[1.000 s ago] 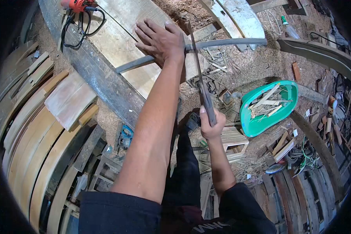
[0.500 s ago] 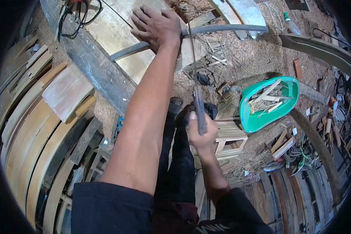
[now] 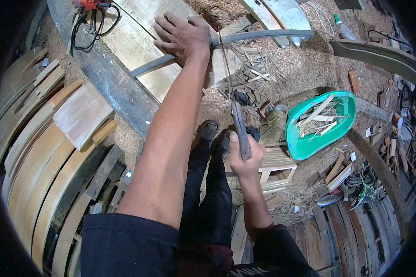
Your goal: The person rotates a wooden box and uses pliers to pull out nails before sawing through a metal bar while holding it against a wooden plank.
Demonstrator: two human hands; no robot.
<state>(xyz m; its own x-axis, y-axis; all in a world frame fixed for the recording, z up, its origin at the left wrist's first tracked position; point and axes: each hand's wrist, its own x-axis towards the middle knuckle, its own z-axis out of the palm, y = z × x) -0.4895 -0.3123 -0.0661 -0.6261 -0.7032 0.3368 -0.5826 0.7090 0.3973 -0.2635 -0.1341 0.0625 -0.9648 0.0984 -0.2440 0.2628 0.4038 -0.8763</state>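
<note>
My left hand [image 3: 184, 39] presses down on a curved grey strip [image 3: 263, 35], its fingers spread over the strip and the pale board [image 3: 162, 83] beneath. My right hand [image 3: 246, 156] is wrapped round the dark handle of a saw [image 3: 238, 122]. The thin blade rises from the handle and meets the curved strip just right of my left hand. The strip's right end sticks out past the board's edge.
A green tub [image 3: 305, 150] with wood scraps stands at right, beside a small slatted wooden stool [image 3: 277, 159]. A red power tool [image 3: 87, 3] with a black cord is at upper left. Curved planks [image 3: 37, 180] are stacked at left; sawdust and offcuts cover the floor.
My right hand and the saw have moved slightly down and to the right, drawing the blade back. The view has shifted a little; my left hand stays on the strip.
</note>
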